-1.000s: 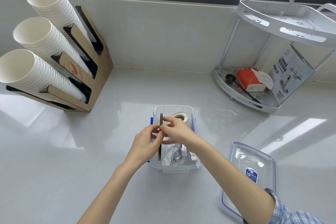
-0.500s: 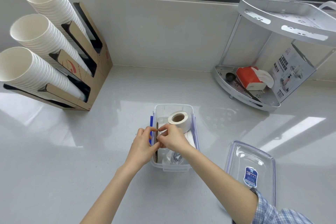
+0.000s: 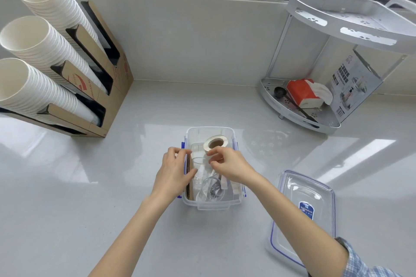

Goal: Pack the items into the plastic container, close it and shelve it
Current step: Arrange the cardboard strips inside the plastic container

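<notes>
A clear plastic container (image 3: pixel 212 206) with blue latches stands open on the counter in front of me. Inside it are a white tape roll (image 3: pixel 215 143) at the far end, clear plastic cups (image 3: pixel 210 190) and a flat brown cardboard piece (image 3: pixel 190 186) standing on edge against the left wall. My left hand (image 3: pixel 173 173) pinches the top of that cardboard piece at the container's left wall. My right hand (image 3: pixel 228 164) hovers over the middle of the container with curled fingers that hold nothing. The clear lid (image 3: pixel 304 211), blue-rimmed, lies flat to the right.
A white two-tier corner rack (image 3: pixel 290 110) stands at the back right; its lower tier holds a red tissue pack (image 3: pixel 302 93), a black spoon (image 3: pixel 280 91) and a printed box (image 3: pixel 353 83). A cardboard holder with paper cup stacks (image 3: pixel 45 51) fills the back left.
The brown cardboard piece, held upright above the container by both hands, has gone down along the left wall. My right hand has let go of it and shifted right.
</notes>
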Demonstrator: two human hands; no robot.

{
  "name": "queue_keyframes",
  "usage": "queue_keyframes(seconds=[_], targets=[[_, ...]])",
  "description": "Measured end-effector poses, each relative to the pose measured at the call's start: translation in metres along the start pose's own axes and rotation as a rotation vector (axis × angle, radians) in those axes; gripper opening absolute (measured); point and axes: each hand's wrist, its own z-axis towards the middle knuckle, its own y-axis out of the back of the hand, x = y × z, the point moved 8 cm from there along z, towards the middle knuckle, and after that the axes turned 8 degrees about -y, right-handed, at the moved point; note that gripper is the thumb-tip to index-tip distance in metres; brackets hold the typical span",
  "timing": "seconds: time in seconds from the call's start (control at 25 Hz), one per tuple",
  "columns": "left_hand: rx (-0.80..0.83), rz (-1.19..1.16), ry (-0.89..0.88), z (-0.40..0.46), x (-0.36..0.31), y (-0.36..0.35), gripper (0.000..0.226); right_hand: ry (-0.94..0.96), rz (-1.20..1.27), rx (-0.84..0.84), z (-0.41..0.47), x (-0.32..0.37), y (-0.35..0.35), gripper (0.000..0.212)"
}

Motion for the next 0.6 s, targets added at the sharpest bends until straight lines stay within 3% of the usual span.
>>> queue_keyframes(seconds=[0.12,0.28,0.6], targets=[[0.082,0.191,-0.115,0.012,-0.013,-0.009,0.050,0.011,-0.150,0.076,-0.007,-0.011,-0.002,0.037],[0.188,0.372,-0.127,0.022,-0.016,-0.027,0.048,0.055,-0.263,0.063,-0.009,-0.014,-0.009,0.035],[0.137,0.166,-0.073,0.016,-0.015,-0.026,0.022,0.101,-0.413,-0.020,-0.009,-0.008,-0.020,0.024]])
